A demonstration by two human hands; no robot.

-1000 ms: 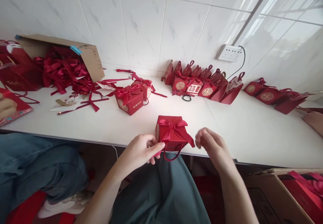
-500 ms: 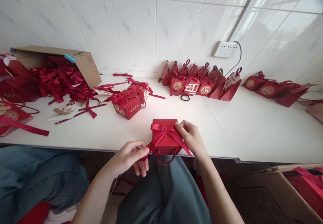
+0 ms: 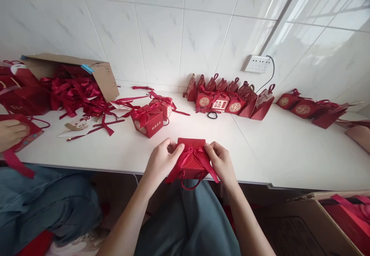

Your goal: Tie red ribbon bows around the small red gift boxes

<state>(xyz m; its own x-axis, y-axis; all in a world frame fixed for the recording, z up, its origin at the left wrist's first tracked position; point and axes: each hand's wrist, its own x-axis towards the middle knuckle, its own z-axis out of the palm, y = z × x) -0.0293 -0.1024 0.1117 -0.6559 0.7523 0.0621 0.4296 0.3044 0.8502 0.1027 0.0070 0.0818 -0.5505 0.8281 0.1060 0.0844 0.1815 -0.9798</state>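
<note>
A red gift box (image 3: 191,143) sits at the table's front edge, with a shiny red ribbon (image 3: 198,155) tied in a bow across it and a twisted cord handle (image 3: 192,187) hanging over the edge. At the box's upper left, my left hand (image 3: 166,156) pinches the left loop of the bow. My right hand (image 3: 221,159) has its thumb and fingers closed on the loop at the upper right. Both ribbon tails hang down beside the handle.
Two bow-tied red boxes (image 3: 148,123) stand behind to the left. Further left, a cardboard box (image 3: 106,81) spills ribbons, near another person's hand (image 3: 11,134). Along the wall are rows of red boxes (image 3: 261,106); a black band (image 3: 212,115) lies before them. An open carton (image 3: 303,213) is lower right.
My left hand has moved up from the left ribbon tail to the bow's left loop. My right hand stays at the right loop. The other person's hand has come further into view.
</note>
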